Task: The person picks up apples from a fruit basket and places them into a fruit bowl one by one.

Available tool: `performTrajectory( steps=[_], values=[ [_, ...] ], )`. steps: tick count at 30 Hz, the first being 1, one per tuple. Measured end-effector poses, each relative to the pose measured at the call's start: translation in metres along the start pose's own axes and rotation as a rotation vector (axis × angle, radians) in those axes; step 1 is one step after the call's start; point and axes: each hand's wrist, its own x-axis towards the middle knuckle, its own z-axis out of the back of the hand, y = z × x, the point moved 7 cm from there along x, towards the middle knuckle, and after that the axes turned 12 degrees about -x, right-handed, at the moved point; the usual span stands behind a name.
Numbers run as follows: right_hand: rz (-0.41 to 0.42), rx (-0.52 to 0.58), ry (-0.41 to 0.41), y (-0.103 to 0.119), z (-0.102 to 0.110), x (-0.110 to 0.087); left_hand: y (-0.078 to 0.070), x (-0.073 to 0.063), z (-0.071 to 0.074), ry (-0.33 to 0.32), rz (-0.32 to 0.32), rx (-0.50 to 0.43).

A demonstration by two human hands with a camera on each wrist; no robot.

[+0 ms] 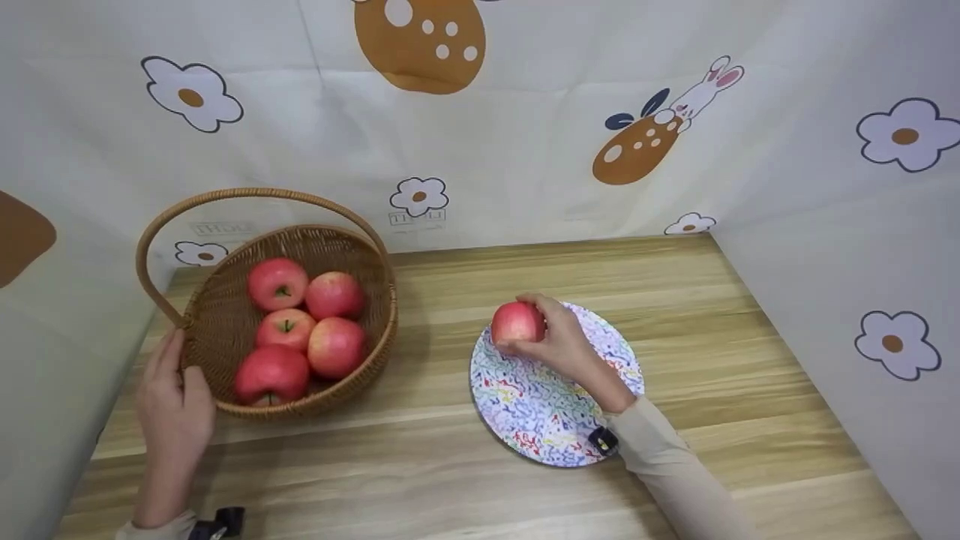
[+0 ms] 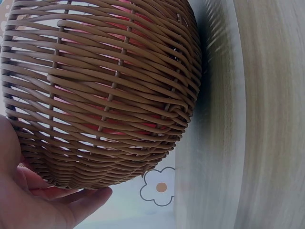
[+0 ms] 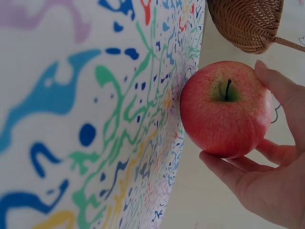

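right hand (image 1: 566, 346): fingers curled round one apple (image 1: 517, 324), patterned disc (image 1: 517, 397) beneath
left hand (image 1: 174, 405): fingers gripping basket (image 1: 221, 322) of apples (image 1: 337, 348)

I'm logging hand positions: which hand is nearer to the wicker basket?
Left. The left hand holds the wicker basket at its left rim; the right hand is over the patterned disc, off to the right, holding an apple.

A bare lane of bench (image 1: 435, 330) runs between basket (image 1: 384, 352) and plate (image 1: 517, 401). The handle (image 1: 262, 193) arches above the basket; the left hand (image 1: 176, 409) occupies its left rim. The right hand (image 1: 566, 345) and apple (image 1: 517, 322) obstruct the plate's far side; its near-left part lies free.
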Motion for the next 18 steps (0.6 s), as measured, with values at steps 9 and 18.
performTrajectory(
  steps=[9, 18],
  values=[
    [0.003, -0.005, 0.002, -0.001, -0.0005, -0.0007, -0.0017, -0.0018, 0.0, -0.004, -0.022, -0.018],
    [-0.019, -0.011, 0.014, -0.0029, -0.002, 0.0011, -0.0008, -0.0013, 0.0001, -0.003, -0.018, -0.009]
  ],
)
